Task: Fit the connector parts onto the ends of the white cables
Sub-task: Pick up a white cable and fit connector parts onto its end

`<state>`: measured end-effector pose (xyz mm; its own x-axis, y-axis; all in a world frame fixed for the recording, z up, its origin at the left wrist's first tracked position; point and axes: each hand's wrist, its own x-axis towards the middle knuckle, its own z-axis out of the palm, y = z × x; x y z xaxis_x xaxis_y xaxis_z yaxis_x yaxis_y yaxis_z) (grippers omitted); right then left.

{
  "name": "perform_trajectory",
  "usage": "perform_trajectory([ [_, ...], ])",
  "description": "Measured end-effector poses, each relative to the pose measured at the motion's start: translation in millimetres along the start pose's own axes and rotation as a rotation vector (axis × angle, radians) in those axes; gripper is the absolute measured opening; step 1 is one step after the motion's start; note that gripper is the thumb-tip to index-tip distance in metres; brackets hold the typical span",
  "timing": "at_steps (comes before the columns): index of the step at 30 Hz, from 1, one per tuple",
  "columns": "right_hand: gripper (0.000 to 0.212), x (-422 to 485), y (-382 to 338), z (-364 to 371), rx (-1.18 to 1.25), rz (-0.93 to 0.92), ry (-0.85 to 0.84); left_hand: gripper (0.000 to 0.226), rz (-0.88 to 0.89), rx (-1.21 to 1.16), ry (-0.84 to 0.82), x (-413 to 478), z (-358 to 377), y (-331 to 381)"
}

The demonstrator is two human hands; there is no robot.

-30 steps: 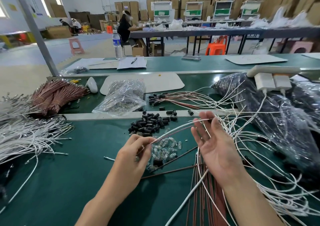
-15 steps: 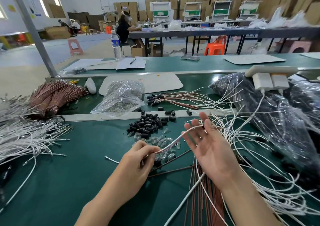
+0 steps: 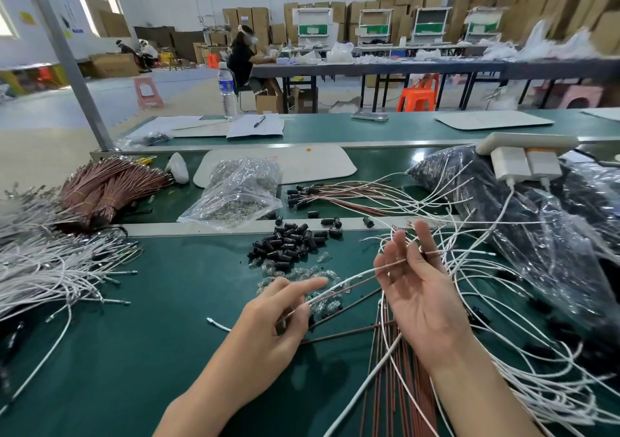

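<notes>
- Where it spans the two hands above the green bench (image 3: 134,342), the white cable (image 3: 355,277) is pinched in the left hand (image 3: 268,329) between thumb and curled fingers.
- The right hand (image 3: 422,297) lies palm-up, fingers straight, the cable crossing them.
- Black connector parts (image 3: 288,243) lie heaped just beyond.

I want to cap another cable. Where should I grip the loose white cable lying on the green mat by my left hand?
Probably best to pinch the loose white cable on its sheath just behind the metal tip, coming from above. It lies flat on the green mat, tip pointing left and free, while its other end is hidden behind the left hand.
</notes>
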<state>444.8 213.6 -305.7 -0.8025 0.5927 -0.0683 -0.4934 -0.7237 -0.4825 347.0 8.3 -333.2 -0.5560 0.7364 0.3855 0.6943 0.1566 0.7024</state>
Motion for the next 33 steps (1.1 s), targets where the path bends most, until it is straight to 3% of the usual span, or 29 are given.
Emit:
perform_trajectory([
  [9,0.026,-4,1,2,-0.035,0.027,0.004,0.045,0.034,0.071,0.000,0,3,-2],
  [21,0.046,-3,15,10,-0.190,-0.035,0.081,0.042,0.051,0.126,0.035,0,3,2],
  [26,0.026,-4,15,7,-0.153,-0.004,0.040,0.040,0.067,0.166,0.011,-1,4,5],
  [30,0.039,-2,12,3,-0.232,-0.024,0.041,0.033,0.032,0.223,0.060,0,2,4],
  [33,0.032,-1,14,0,-0.388,-0.078,0.109,0.025,-0.028,0.263,0.109,2,-4,2],
])
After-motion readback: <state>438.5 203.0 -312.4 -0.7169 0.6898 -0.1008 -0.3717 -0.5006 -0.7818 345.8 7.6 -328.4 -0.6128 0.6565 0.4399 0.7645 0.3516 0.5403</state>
